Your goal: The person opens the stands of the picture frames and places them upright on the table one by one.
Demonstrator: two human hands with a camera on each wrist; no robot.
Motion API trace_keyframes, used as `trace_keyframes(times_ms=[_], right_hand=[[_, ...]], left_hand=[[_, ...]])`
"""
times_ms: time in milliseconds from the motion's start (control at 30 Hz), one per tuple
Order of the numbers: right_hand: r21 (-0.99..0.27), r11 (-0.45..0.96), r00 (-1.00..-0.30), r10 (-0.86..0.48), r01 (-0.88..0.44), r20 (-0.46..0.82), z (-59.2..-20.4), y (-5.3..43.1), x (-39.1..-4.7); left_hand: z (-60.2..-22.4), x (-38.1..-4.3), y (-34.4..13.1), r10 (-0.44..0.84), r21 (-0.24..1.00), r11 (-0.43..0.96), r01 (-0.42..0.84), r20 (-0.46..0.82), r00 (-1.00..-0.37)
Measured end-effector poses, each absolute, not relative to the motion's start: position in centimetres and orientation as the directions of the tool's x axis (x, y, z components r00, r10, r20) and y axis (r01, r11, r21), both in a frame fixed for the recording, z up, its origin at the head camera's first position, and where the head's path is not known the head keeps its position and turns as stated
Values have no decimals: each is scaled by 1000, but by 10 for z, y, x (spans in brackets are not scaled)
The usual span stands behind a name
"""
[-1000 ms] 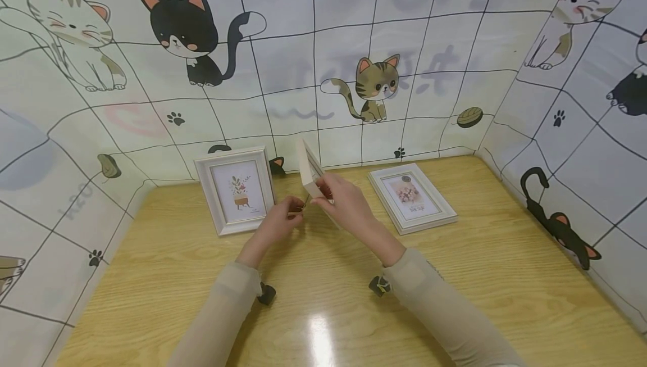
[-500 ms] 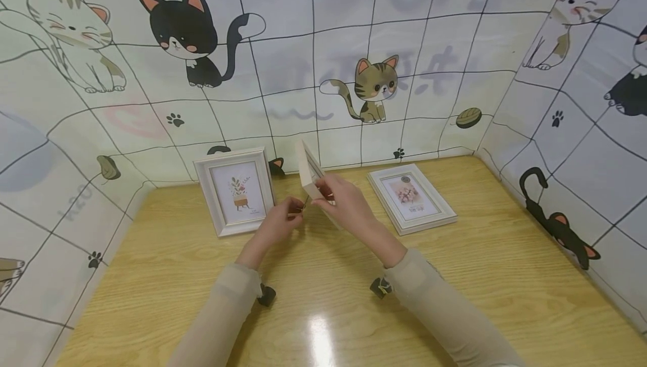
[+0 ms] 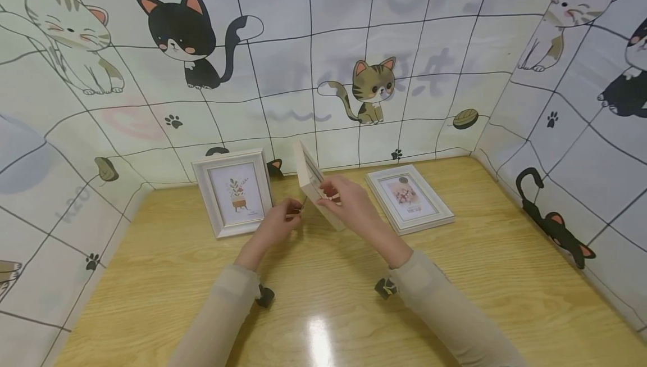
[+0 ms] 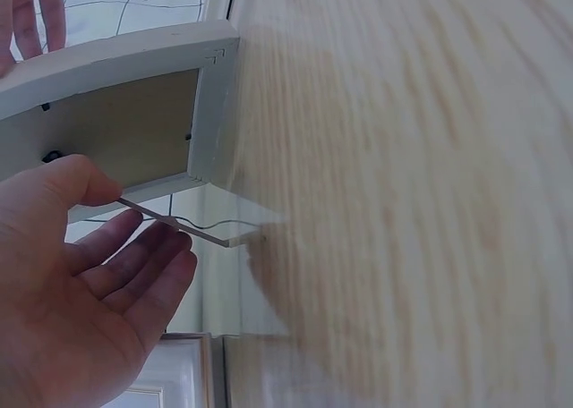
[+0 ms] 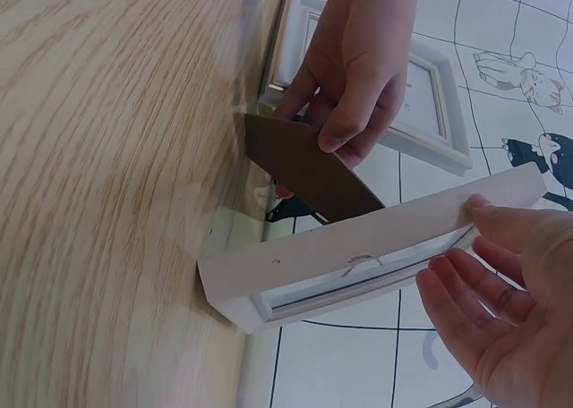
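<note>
A white picture frame (image 3: pixel 305 173) stands on edge mid-table, its front turned toward the right. My right hand (image 3: pixel 354 207) holds the frame's side, thumb on the outer edge and fingers toward the glass (image 5: pixel 358 278). Behind the frame, my left hand (image 3: pixel 277 223) pinches the thin brown easel stand (image 5: pixel 309 162) between thumb and fingers. In the left wrist view this stand (image 4: pixel 192 231) is swung out from the backing board (image 4: pixel 134 131), its far end close to the tabletop. Small dark clips show along the backing's edge.
A second white frame (image 3: pixel 204 195) with a potted-plant print stands upright at the left. At the right, white frames (image 3: pixel 445 214) lie flat in a stack, a flower print on top. Cat-patterned walls (image 3: pixel 283 75) enclose the wooden table (image 3: pixel 167 299) behind and at the sides.
My right hand has shifted slightly along the held frame, and more of the frame's lower edge shows. My left hand keeps its pinch on the stand, nearly unmoved.
</note>
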State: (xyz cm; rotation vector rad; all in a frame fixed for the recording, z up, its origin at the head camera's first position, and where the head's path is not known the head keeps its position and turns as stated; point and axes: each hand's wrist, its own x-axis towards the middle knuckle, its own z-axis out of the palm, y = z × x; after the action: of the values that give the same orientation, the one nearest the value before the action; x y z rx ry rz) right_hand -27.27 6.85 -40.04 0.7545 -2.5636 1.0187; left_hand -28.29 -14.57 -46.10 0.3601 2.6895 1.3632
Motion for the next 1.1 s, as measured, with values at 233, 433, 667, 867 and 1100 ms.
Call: trace_keyframes(times_ms=[233,433,667,867,1100], right_hand=[[-555,615,-825,-355,-560,439,-401,74,-273],[-559,624,-835,-343,-545,430,-400,79,-273],[-567,640,-852,-335,-519,402,-401,85,-272],[-553,655,-853,-328,-515,406,-403,92,-273],[-552,661,-857,-326,-509,400,-404,99,-272]], left_hand=[[-456,-281,-146,259,807,564,178,32,-965],[-439,-277,-146,224,817,530,228,124,-967],[-413,-267,-140,126,850,446,280,250,-960],[-398,-259,-129,105,874,387,293,274,-956],[-389,-256,-117,65,871,424,247,243,-968]])
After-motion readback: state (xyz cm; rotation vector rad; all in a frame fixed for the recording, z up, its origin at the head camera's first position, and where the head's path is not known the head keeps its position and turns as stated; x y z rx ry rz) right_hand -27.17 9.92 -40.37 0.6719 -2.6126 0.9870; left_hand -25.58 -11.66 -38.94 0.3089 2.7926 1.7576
